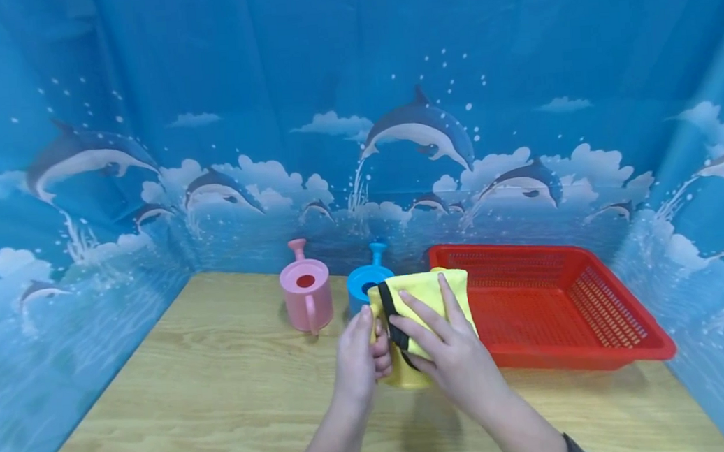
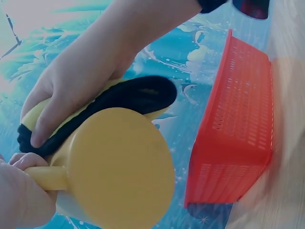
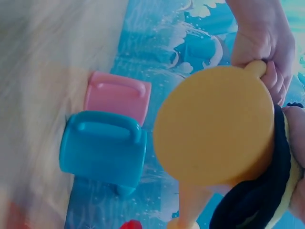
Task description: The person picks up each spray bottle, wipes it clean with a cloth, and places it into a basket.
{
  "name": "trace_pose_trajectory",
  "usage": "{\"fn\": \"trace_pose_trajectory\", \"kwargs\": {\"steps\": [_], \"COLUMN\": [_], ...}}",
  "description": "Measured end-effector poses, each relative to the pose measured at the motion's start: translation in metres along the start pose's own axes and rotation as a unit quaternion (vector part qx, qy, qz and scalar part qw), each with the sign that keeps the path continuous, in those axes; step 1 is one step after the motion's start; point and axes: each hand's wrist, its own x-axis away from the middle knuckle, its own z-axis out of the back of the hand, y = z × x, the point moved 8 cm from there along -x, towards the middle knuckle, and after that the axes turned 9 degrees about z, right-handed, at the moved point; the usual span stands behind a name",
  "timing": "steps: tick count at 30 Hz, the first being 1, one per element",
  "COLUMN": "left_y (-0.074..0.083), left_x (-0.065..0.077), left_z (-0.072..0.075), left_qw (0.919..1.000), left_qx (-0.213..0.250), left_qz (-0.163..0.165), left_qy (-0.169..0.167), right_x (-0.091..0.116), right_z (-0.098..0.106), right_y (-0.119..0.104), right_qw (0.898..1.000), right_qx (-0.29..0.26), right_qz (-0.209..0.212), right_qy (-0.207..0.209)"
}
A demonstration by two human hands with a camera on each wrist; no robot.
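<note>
A yellow watering can (image 1: 407,375) is held up off the table, its round bottom facing both wrist cameras. My left hand (image 1: 354,359) grips its handle, fingers curled round it. Over the can's side and top lies a yellow cloth (image 1: 421,286) with a black border. My right hand (image 1: 459,359) presses the cloth against the can with straight, spread fingers; its thumb lies over the black border in the left wrist view. The cloth hides much of the can, though its spout (image 3: 193,202) shows in the right wrist view.
Left of the hands, a pink watering can (image 1: 298,307) stands on the wooden table (image 1: 222,390). Just behind the yellow can is a blue watering can (image 1: 357,296), partly covered. A red basket (image 1: 567,357) sits at the right. Blue dolphin-print sheeting (image 1: 300,62) encloses the back and sides.
</note>
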Motion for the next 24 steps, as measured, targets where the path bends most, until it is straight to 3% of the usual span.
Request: {"fn": "trace_pose_trajectory", "kwargs": {"steps": [4,9,17,24], "left_y": [-0.002,-0.002,0.0,0.004], "left_x": [0.0,-0.001,-0.004,-0.006], "left_z": [0.003,0.009,0.014,0.017], "left_qw": [0.9998,0.9989,0.9984,0.9974], "left_qx": [0.009,0.016,0.045,0.062], "left_qz": [0.009,0.012,-0.007,-0.017], "left_qy": [0.015,0.043,0.034,0.032], "right_x": [-0.001,0.0,0.006,0.017], "right_z": [-0.004,-0.006,-0.006,-0.01], "right_y": [0.003,-0.003,-0.013,-0.017], "right_qw": [1.0,1.0,0.999,0.999], "right_qx": [-0.007,-0.012,-0.01,-0.018], "right_qz": [-0.007,0.013,0.043,0.037], "right_qy": [-0.008,-0.002,0.018,-0.012]}}
